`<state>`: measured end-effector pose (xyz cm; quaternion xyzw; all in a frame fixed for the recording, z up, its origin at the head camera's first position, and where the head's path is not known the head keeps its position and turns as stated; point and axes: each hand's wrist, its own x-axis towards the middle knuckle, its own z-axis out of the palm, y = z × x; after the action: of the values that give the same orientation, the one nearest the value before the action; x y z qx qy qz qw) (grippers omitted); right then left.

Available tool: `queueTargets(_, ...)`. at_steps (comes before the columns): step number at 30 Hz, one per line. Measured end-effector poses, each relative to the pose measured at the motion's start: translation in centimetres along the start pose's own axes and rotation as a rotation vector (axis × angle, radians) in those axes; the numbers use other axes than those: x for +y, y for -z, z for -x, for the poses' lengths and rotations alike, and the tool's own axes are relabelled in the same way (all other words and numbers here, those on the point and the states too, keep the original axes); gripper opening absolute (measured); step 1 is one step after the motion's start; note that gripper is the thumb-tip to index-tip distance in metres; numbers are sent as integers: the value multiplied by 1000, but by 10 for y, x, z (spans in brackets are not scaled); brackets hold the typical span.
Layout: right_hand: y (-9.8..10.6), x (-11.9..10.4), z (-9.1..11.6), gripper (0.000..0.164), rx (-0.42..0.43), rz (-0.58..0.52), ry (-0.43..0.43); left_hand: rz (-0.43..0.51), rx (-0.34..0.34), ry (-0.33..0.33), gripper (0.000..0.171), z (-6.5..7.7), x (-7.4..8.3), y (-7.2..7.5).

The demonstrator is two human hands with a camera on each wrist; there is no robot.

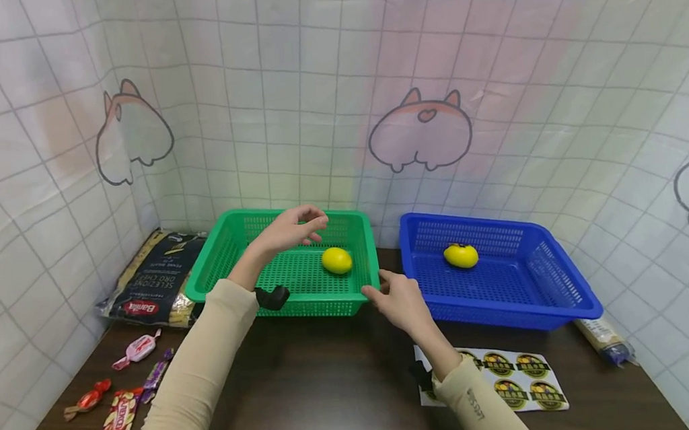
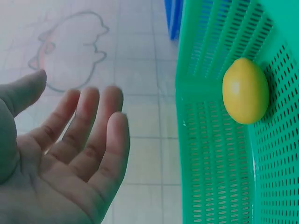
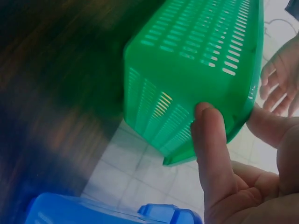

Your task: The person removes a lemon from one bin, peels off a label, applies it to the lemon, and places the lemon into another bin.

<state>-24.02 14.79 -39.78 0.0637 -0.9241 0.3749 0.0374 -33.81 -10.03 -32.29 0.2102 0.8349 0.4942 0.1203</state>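
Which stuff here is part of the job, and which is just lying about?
In the job, likely:
- green basket, rim pinched by the right hand
- lemon inside it, near the open left hand
- blue basket and its yellow fruit

Lying about, apparently:
- black bag
- four wrapped sweets
- packet by the blue basket
- sticker sheet (role unclear)

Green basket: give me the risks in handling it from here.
The lemon lies loose in the green basket, so a tug or tilt could send it rolling.

The right hand pinches just one corner of the rim while the left hand holds nothing, so the basket might swivel if pulled.

The blue basket stands close by on the right; swinging the green one that way could knock it.
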Motion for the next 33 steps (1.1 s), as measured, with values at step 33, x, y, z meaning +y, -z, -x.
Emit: queueTargets(33, -2, 9, -3, 63, 0, -180, -11, -126, -46, 150, 46, -73, -45, -29)
